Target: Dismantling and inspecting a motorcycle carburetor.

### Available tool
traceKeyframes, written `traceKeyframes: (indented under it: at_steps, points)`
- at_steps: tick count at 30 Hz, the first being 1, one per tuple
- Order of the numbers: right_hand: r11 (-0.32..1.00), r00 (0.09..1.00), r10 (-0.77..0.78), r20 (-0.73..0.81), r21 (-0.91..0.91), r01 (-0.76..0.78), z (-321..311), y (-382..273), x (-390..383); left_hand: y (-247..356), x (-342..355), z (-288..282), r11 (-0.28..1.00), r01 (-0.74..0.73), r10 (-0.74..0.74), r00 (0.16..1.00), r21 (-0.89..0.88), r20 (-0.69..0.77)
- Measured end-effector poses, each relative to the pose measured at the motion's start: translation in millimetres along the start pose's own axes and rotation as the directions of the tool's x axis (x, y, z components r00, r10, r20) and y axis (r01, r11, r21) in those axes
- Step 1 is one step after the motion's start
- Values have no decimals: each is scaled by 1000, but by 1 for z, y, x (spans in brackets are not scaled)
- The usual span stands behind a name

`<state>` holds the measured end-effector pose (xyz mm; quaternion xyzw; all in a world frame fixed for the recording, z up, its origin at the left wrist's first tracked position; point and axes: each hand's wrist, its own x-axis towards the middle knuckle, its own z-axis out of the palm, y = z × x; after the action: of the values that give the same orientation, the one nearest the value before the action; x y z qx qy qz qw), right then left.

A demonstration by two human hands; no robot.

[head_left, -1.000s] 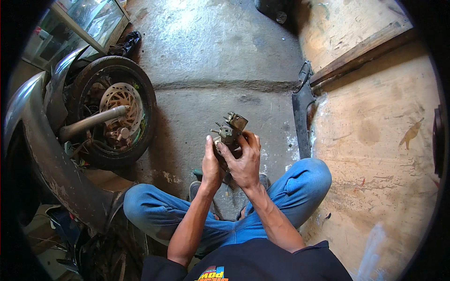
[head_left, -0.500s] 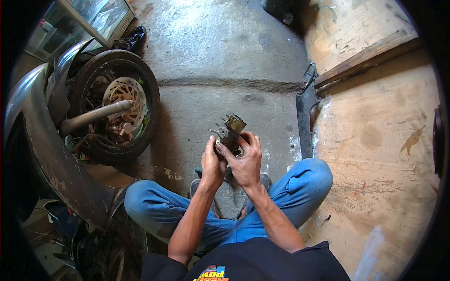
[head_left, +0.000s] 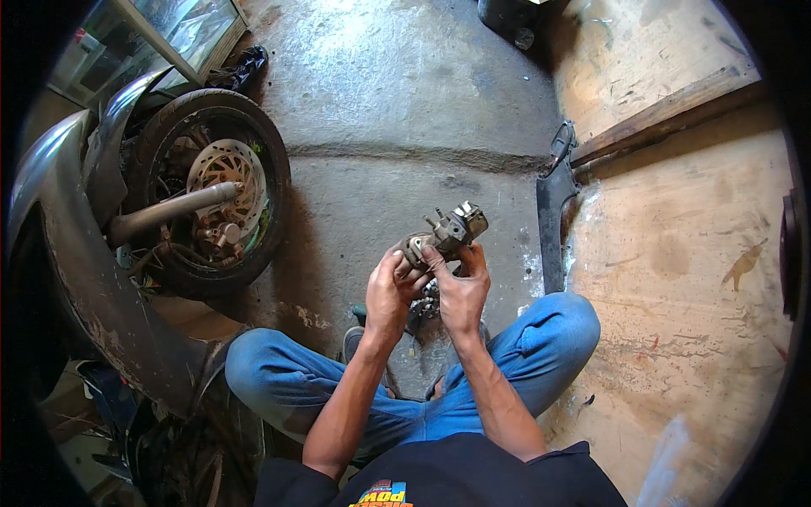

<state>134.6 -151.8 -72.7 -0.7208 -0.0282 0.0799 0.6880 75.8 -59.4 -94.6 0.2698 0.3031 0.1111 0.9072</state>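
Both hands up in front of the knees, w/ a small metal part [head_left: 446, 235] between them: left hand [head_left: 390, 296] fingers wrapped on its round end, right hand [head_left: 460, 291] fingers clamped on the blocky body. Looks stiff, dense, prob greasy, so grip the body, not the thin studs. Open concrete floor [head_left: 380, 110] ahead; scooter wheel [head_left: 207, 203] left, wall [head_left: 676, 253] close right.

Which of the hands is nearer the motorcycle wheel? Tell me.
Left. The left hand is on the side of the metal part that faces the wheel; the right hand holds the part's far side, farther from the wheel.
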Motion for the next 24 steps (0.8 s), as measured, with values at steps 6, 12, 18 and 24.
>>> traceKeyframes:
  at_steps: [6,12,18,24]
  points:
    - [999,999,-26,42,-31,28,-1,14,2,4,0,4,976,-65,60,998,209,28]
    - [998,995,17,102,57,-23,3,8,2,2,4,0,932,-137,138,990,334,23]
    - [906,969,205,137,347,-241,2,11,5,0,8,-6,830,-202,240,971,520,-7]
    - [777,920,366,142,497,-386,-2,13,5,3,6,-1,815,-210,285,957,540,-58]
